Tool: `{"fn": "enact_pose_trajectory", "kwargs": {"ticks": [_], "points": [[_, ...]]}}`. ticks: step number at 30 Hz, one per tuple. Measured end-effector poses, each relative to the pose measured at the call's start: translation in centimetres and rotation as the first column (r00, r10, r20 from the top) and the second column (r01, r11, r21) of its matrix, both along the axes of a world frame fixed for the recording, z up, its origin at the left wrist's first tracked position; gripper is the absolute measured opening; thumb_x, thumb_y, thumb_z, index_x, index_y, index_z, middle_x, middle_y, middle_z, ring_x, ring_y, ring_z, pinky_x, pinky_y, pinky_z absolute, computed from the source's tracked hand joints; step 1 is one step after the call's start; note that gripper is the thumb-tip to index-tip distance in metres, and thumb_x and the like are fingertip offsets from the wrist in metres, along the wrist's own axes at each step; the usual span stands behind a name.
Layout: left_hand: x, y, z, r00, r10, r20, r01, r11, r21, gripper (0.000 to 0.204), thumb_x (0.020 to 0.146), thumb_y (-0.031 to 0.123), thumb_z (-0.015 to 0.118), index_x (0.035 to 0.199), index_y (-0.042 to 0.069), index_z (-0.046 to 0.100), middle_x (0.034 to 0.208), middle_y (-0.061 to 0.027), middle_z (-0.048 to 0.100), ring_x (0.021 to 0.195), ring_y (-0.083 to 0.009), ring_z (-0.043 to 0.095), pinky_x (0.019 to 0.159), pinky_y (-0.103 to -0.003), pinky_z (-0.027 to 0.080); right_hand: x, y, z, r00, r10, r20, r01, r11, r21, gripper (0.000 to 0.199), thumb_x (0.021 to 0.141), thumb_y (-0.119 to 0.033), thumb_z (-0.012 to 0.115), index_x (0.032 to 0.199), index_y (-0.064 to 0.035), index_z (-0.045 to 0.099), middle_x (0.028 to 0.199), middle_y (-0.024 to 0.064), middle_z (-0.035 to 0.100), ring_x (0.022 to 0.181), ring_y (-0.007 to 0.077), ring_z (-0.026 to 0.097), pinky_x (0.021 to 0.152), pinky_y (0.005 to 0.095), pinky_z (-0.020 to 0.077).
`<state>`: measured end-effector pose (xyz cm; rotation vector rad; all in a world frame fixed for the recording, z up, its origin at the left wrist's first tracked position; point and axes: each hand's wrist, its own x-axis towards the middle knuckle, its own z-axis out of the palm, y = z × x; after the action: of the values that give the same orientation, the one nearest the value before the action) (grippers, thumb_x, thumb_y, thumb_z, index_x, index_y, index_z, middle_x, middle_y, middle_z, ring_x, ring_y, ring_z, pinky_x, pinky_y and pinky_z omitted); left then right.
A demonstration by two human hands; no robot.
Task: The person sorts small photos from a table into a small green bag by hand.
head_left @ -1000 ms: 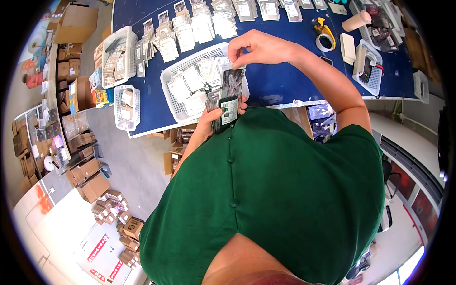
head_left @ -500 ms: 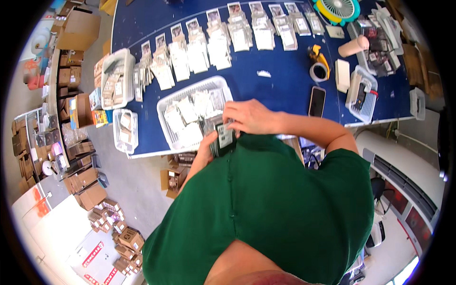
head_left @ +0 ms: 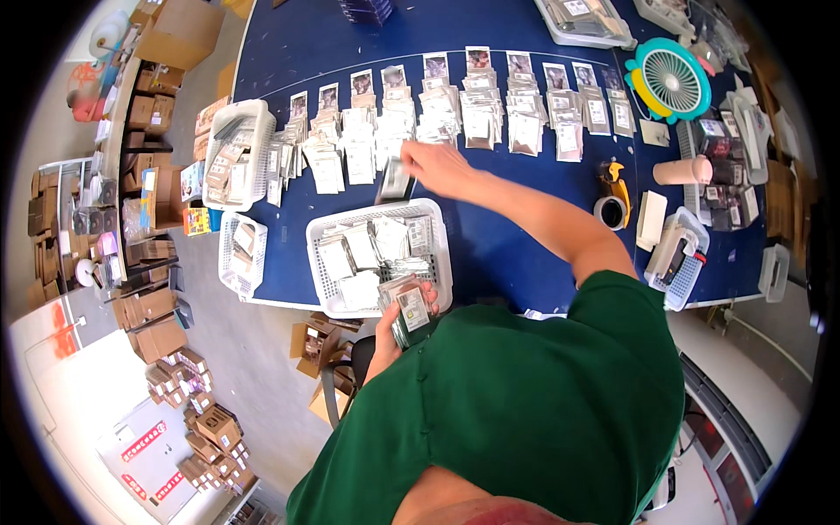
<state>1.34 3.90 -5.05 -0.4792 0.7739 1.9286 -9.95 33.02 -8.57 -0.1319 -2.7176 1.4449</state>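
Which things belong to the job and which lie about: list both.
Likely the job's:
stack of flat silvery packets (left hand)
flat dark-edged packet (right hand)
white perforated plastic basket
pale flat packet piles

Apparently lying about:
round turquoise fan
yellow tape dispenser
pink cylinder

Of the 2 arms, the right reaches farther. Its elbow [head_left: 606, 261] is bent, out to the right of the large white basket [head_left: 444, 245]; the bare right forearm [head_left: 544, 213] slants leftward to the right grip [head_left: 437, 170], which is just past the basket's far edge, knuckles up, fingers drawn together in a pinch. The left grip [head_left: 388, 334] is at the basket's near edge, toward its right corner, cupped, thumb and curled fingertips [head_left: 430, 298] on opposite sides. The torso [head_left: 534, 385] hides most of the left forearm.
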Motion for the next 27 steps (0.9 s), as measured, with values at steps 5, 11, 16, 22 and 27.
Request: {"fn": "enact_pose_trajectory", "kwargs": {"ticks": [5,11,16,22,27], "points": [[0.7,-1.4,1.2,0.996,0.063,-0.062,-0.066,0.996,-0.054,0.068,0.089,0.032,0.065,0.147,0.01,0.037,0.136,-0.0156,0.053,0.114,-0.0276,0.057,0.099,-0.04,0.049,-10.0,-2.9,-15.0,0.993,-0.108,0.049,0.07,0.869,0.489,0.022,0.087,-0.014,0.064,0.102,-0.0002,0.057,0.099,0.0213,0.066,0.09,0.0362,0.069,0.068,0.0441,0.056],[2.0,-5.1,-0.3,0.977,0.204,-0.064,-0.203,0.979,0.026,0.069,0.096,0.044,0.058,0.148,0.007,0.033,0.14,-0.0151,0.048,0.12,-0.0275,0.053,0.103,-0.042,0.046,-12.5,-4.1,-18.2,0.968,-0.145,-0.206,0.251,0.499,0.83,0.018,0.083,-0.01,0.061,0.1,-0.0043,0.06,0.096,0.0119,0.057,0.088,0.026,0.064,0.059,0.0341,0.0588],[0.5,-6.2,-0.4,0.996,0.006,-0.084,0.007,0.988,0.153,0.069,0.088,0.036,0.061,0.142,-0.001,0.04,0.128,-0.0145,0.057,0.114,-0.0274,0.057,0.102,-0.04,0.047,-6.0,-8.3,-9.2,0.997,0.049,-0.057,-0.024,0.924,0.383,0.033,0.084,-0.025,0.074,0.105,-0.0061,0.059,0.1,0.0113,0.061,0.088,0.0281,0.067,0.072,0.041,0.0523],[-1.1,-6.4,-0.4,0.951,-0.223,-0.215,0.238,0.97,0.043,0.075,0.08,0.04,0.069,0.136,-0.004,0.045,0.122,-0.0198,0.058,0.105,-0.027,0.063,0.09,-0.039,0.055,8.1,-12.6,5.4,0.779,0.626,0.018,-0.529,0.672,-0.519,0.016,0.083,-0.015,0.072,0.084,-0.0011,0.063,0.074,0.0049,0.065,0.067,0.0134,0.06,0.066,0.031,0.0466],[-1.0,-7.0,1.6,0.918,-0.356,-0.177,0.36,0.933,-0.01,0.075,0.077,0.038,0.073,0.135,-0.003,0.047,0.117,-0.0219,0.064,0.104,-0.0275,0.067,0.092,-0.04,0.057,12.1,-12.7,6.9,0.838,0.546,-0.006,-0.505,0.771,-0.387,0.009,0.083,-0.011,0.067,0.085,-0.0036,0.061,0.075,0.006,0.063,0.072,0.0167,0.062,0.066,0.0333,0.0473]]}}
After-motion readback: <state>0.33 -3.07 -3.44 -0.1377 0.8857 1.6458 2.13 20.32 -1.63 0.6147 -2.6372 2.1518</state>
